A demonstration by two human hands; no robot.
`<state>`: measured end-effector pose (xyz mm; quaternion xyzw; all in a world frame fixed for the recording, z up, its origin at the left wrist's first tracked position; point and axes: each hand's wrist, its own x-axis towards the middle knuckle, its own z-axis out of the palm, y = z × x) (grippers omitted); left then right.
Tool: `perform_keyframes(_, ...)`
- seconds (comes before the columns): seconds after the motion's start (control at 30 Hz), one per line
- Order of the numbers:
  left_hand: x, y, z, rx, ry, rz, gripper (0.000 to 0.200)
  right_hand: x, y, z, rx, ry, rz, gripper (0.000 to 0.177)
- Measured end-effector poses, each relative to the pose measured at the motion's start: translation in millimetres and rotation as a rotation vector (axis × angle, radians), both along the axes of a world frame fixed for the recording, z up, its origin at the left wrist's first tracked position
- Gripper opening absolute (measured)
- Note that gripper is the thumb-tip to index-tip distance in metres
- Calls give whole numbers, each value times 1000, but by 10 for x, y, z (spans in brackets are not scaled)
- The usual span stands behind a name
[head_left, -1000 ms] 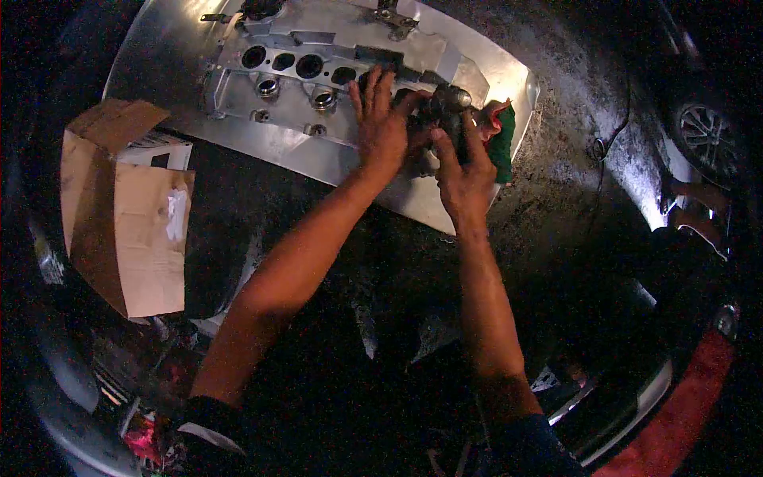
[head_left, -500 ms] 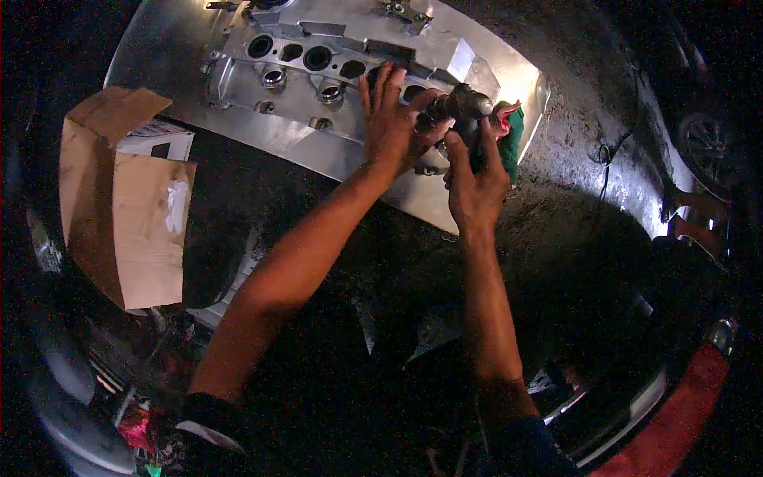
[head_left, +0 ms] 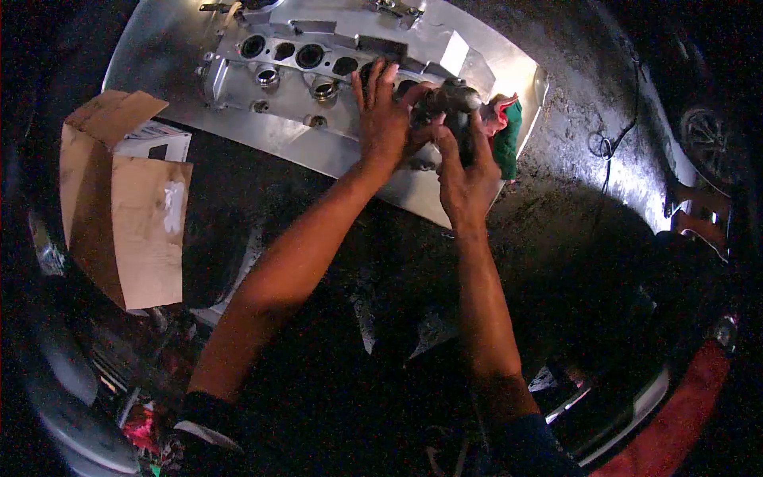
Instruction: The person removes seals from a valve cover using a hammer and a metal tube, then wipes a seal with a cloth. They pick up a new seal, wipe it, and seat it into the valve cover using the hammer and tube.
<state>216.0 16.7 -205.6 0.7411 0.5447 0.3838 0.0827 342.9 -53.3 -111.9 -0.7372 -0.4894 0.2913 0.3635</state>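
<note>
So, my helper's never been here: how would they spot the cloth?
Find the big silvery sheet under the metal engine part. Near the sheet's right edge, just beyond the right hand, sits the cloth; its green and red stand out from the grey metal.

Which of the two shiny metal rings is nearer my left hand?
The ring on the right in the picture, close to your left hand; the other ring sits farther left, toward the cardboard box.
</note>
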Motion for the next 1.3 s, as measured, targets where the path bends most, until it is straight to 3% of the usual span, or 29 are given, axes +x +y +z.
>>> perform_keyframes(0.13, -6, -4, -12, -15, 5, -2, 65, -43, -36, 42, -53, 166, -43, 65)
perform_keyframes(0.3, -15, 27, -7, 17, -21, -6, 57, 6, 65, 112, -78, 18, 28, 64)
perform_keyframes(0.5, 5, -3, 102, -16, -44, -12, 54, 13, -24, 250, 19, 25, 53, 62)
perform_keyframes(0.6, -1, 42, 13, 1, -26, -1, 55, 42, 108, 212, -188, -18, 33, 63)
perform_keyframes(0.67, 19, 33, -13, -12, -33, -2, 55, 93, 76, 198, -130, -33, 14, 64)
perform_keyframes(0.8, 26, -8, 118, -12, -48, 5, 54, 8, -5, 381, 79, 177, -8, 62)
perform_keyframes(1.03, -15, -18, 42, 1, -3, -1, 55, -57, 23, 296, -190, -59, 44, 68)
perform_keyframes(1.07, -9, 1, 10, 17, 16, 16, 52, 3, 13, 63, -74, -69, 42, 68)
perform_keyframes(1.3, 37, -11, 53, 6, -40, 27, 50, 26, 3, 48, -78, 127, -38, 68)
